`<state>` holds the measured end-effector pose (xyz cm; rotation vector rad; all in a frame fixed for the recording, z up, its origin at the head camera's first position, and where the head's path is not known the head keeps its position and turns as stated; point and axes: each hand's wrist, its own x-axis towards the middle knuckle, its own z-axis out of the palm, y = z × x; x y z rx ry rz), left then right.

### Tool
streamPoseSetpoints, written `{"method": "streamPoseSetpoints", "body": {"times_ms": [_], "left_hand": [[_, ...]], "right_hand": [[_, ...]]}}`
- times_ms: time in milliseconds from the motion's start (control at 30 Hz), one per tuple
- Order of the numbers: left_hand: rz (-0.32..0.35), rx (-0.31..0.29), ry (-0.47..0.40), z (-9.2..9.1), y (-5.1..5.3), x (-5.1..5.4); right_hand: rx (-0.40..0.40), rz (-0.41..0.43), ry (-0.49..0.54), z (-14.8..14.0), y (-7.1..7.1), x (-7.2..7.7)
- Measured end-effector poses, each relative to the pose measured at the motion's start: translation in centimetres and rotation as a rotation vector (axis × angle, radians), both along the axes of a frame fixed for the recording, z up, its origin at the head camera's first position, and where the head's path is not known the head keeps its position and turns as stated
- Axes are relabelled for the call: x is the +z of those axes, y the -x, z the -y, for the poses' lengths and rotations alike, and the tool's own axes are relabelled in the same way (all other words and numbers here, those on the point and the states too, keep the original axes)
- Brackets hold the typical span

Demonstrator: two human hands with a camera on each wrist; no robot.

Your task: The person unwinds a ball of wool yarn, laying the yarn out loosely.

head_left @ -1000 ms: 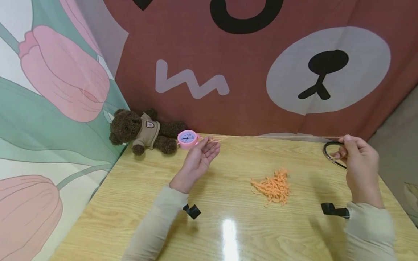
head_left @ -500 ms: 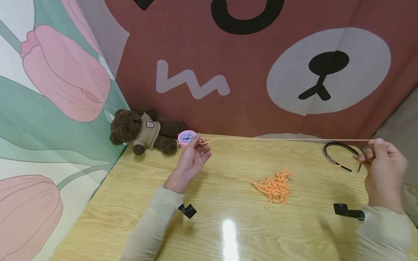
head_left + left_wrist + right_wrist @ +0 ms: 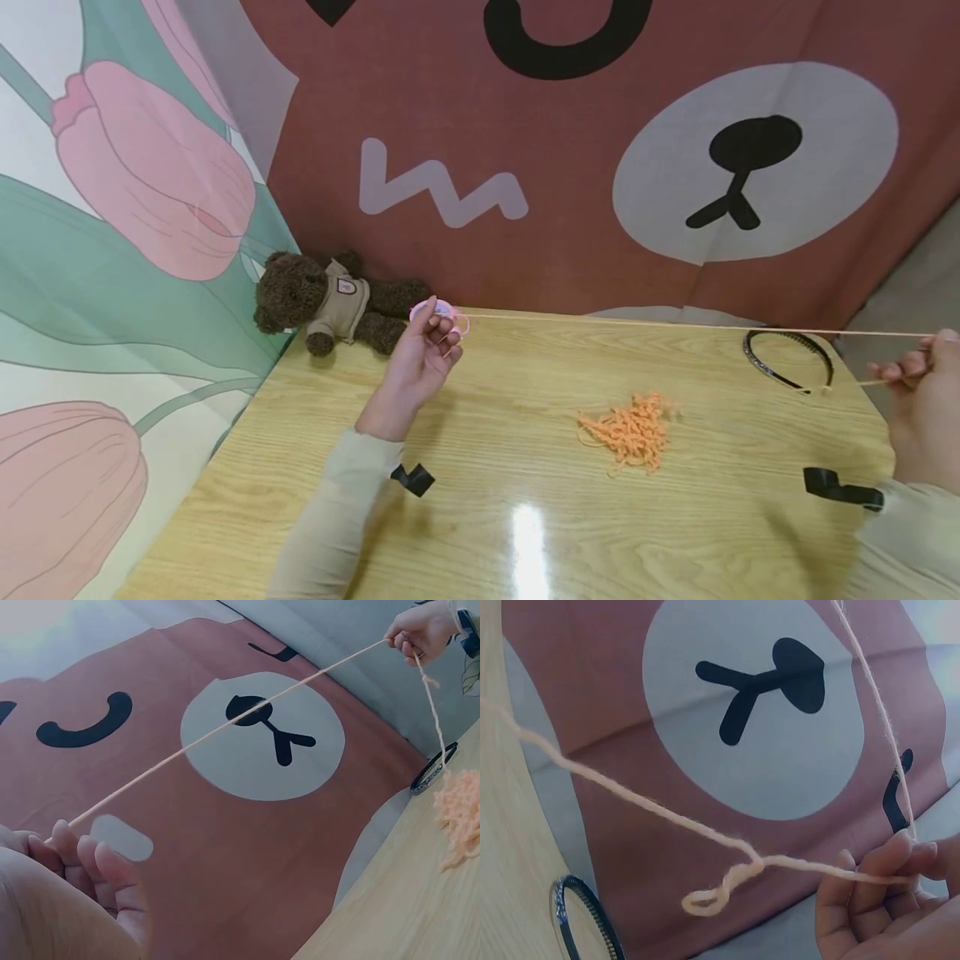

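A strand of orange yarn (image 3: 600, 320) stretches nearly level above the table between my two hands. My left hand (image 3: 417, 360) pinches one end of it between thumb and finger, in front of the pink alarm clock (image 3: 460, 319). At the right edge of the head view, my right hand (image 3: 930, 400) pinches the other end, partly cut off by the frame. From the right fingers a second length of yarn (image 3: 652, 806) with a small knotted loop runs off; in the left wrist view it hangs down toward the orange yarn pile (image 3: 459, 817) on the table.
A brown teddy bear (image 3: 348, 304) in a beige top lies at the back left, beside the clock. A black headband (image 3: 780, 371) rests at the back right. Printed cloth (image 3: 570, 208) hangs behind the wooden table (image 3: 600, 533).
My right hand has moved far to the right, lengthening the taut strand. My left hand has shifted a little left, now covering part of the clock. A few pile strands lift slightly.
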<state>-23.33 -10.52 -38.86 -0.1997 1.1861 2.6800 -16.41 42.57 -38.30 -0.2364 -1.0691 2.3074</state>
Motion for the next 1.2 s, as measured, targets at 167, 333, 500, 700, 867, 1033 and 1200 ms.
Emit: {"method": "streamPoseSetpoints", "body": {"times_ms": [167,333,500,700,867,1033,1200], "left_hand": [[0.015,-0.007,-0.012,0.7,-0.1,-0.2],[0.037,0.017,-0.018,1.4,-0.1,-0.2],[0.032,0.028,-0.019,1.8,0.0,-0.1],[0.0,-0.041,0.042,0.8,-0.1,-0.8],[-0.048,-0.204,0.266,-1.3,-0.6,-2.2],[-0.171,-0.391,0.679,-2.5,-1.0,-4.1],[-0.286,-0.577,0.941,-2.5,-1.4,-5.5]], "right_hand": [[0.015,-0.003,0.025,-0.9,-0.1,-0.6],[0.065,-0.105,0.127,-2.2,-0.7,-1.3],[0.025,-0.055,0.026,-2.0,-1.2,-1.4],[0.117,0.17,-0.313,0.5,-1.4,-1.2],[0.331,0.386,-0.85,3.1,-0.7,-1.9],[0.596,0.504,-1.384,6.3,-0.2,-2.8],[0.91,0.527,-1.498,8.4,-0.6,-3.5]]}}
